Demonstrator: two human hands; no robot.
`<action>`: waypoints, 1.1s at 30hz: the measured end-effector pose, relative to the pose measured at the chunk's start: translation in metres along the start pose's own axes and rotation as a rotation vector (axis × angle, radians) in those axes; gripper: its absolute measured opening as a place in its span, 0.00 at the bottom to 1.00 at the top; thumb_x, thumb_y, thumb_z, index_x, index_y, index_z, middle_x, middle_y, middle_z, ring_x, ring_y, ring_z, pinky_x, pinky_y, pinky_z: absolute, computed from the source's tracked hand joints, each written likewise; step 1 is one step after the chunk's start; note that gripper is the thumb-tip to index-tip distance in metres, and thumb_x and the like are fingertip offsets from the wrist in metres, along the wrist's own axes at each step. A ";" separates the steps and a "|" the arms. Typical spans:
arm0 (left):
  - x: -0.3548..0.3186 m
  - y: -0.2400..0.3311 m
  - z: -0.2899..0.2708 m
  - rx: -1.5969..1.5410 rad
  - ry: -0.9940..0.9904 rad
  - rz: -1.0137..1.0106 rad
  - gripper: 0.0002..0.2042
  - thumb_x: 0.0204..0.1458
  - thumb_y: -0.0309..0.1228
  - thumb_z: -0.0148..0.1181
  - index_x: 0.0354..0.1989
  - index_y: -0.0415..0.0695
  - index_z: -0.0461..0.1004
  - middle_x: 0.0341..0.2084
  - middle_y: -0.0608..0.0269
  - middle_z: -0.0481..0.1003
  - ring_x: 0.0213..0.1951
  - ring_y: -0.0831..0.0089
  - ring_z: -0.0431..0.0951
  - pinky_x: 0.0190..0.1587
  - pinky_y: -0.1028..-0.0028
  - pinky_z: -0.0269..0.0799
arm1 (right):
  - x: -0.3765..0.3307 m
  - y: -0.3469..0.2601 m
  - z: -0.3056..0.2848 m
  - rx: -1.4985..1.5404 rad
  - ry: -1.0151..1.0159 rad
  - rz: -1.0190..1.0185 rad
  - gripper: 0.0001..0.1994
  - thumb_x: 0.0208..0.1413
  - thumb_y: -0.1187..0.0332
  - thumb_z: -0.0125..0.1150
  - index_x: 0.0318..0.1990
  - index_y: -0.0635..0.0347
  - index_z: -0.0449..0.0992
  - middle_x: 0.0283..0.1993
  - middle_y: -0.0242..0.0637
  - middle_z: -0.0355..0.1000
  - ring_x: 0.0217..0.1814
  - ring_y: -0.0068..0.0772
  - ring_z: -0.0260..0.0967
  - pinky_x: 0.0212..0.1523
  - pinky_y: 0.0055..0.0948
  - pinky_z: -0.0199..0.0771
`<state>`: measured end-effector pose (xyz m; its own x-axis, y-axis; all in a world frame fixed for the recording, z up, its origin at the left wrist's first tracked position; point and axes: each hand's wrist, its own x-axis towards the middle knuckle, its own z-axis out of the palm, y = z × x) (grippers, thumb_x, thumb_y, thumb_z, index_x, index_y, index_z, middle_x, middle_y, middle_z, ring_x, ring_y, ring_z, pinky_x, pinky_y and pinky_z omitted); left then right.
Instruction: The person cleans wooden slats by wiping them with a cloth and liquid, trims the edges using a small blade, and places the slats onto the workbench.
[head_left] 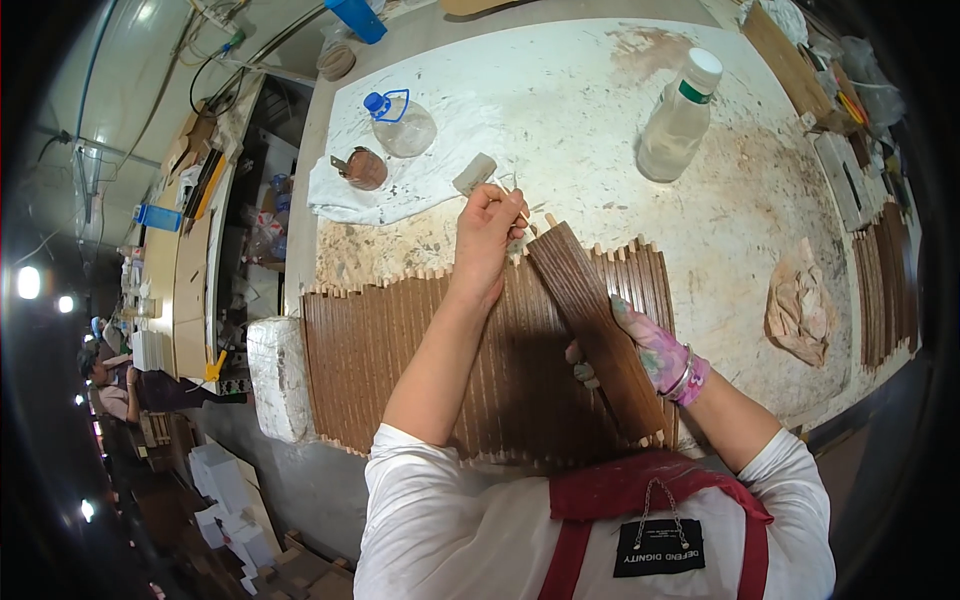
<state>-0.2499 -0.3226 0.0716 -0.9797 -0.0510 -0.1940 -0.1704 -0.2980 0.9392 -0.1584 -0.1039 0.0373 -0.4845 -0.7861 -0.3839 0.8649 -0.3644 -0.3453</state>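
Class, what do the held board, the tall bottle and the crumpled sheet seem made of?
Held board: likely wood, dark brown finish, grain-like streaks. Tall bottle: plastic or possibly glass, smooth, translucent. Crumpled sheet: perhaps paper, matte tan, sharp creases.

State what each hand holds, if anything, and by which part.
The right hand holds a brown board by its long sides, about midway. The left hand pinches a thin stick; exactly where along it cannot be told.
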 end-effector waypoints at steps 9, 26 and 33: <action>0.002 -0.005 0.001 0.000 -0.037 0.005 0.06 0.54 0.31 0.57 0.31 0.47 0.66 0.23 0.70 0.71 0.23 0.85 0.67 0.27 0.86 0.63 | 0.000 0.000 0.000 0.002 -0.019 -0.015 0.23 0.63 0.51 0.35 0.55 0.58 0.62 0.43 0.48 0.72 0.39 0.39 0.73 0.39 0.37 0.77; 0.005 -0.004 -0.001 0.226 -0.075 0.085 0.06 0.53 0.27 0.57 0.30 0.44 0.65 0.19 0.71 0.67 0.21 0.85 0.65 0.25 0.86 0.61 | -0.001 0.001 0.004 -0.044 0.070 -0.016 0.28 0.58 0.45 0.43 0.52 0.63 0.64 0.41 0.52 0.70 0.37 0.45 0.71 0.40 0.41 0.73; 0.005 -0.002 0.002 0.202 -0.073 0.065 0.06 0.52 0.27 0.58 0.30 0.44 0.65 0.19 0.71 0.68 0.21 0.85 0.65 0.26 0.85 0.62 | -0.001 0.001 0.002 -0.071 0.045 -0.033 0.26 0.61 0.47 0.39 0.52 0.62 0.64 0.41 0.50 0.71 0.38 0.41 0.73 0.39 0.38 0.75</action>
<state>-0.2547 -0.3207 0.0694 -0.9931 0.0076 -0.1171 -0.1173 -0.0993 0.9881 -0.1568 -0.1047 0.0389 -0.5194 -0.7504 -0.4089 0.8375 -0.3519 -0.4180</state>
